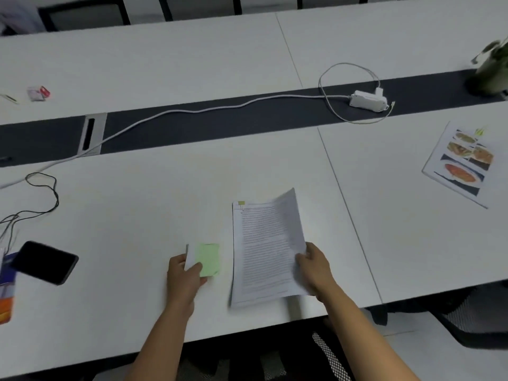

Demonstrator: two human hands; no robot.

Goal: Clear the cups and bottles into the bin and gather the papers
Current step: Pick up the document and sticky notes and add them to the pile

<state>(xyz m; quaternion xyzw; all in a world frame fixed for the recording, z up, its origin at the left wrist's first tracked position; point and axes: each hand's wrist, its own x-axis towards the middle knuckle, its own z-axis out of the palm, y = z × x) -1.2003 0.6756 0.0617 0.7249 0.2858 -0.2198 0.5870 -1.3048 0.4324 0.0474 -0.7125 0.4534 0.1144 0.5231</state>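
Bare tabletop (143, 204) between phone (45, 262) and papers (268, 248)

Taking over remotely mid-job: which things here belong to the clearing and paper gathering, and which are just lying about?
Job: clipped printed pages in right hand; green note in left hand; food-photo sheet.

Lying about: phone, power strip, black cable, plant.

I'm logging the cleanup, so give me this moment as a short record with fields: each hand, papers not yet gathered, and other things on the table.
left hand: grips green note papers
right hand: grips printed text pages, lower right edge
papers not yet gathered: food photo sheet, far right
cups, bottles: none visible
other items: black phone, white power strip
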